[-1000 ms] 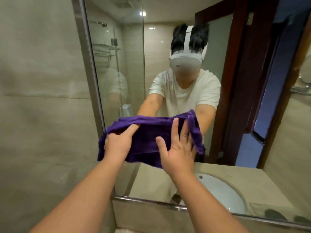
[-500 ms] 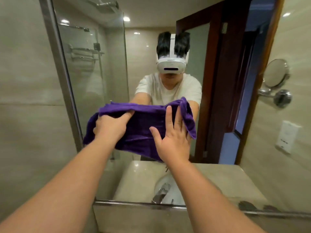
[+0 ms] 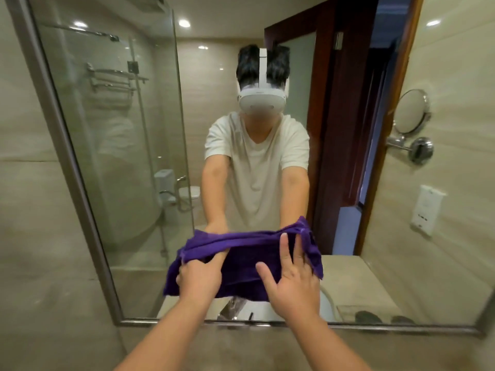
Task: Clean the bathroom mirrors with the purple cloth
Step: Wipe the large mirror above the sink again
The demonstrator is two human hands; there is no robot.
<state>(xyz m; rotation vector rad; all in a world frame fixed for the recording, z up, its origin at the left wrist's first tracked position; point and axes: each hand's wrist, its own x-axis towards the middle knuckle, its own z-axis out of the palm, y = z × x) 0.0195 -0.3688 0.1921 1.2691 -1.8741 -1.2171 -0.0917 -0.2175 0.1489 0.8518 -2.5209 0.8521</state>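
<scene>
Left hand (image 3: 199, 275) grips purple cloth (image 3: 241, 261), right hand (image 3: 290, 286) presses it on mirror (image 3: 128, 210)

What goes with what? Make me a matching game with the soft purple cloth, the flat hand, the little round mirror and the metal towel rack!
Things:
A. soft purple cloth
B. right hand
C. small round silver-rimmed mirror
D. silver metal towel rack

Places or states:
1. high on the left, in the reflection
2. flat, fingers spread, pressing the cloth
3. far right, on a metal arm
4. low on the big metal-framed wall mirror

Pairs: A-4, B-2, C-3, D-1
</scene>
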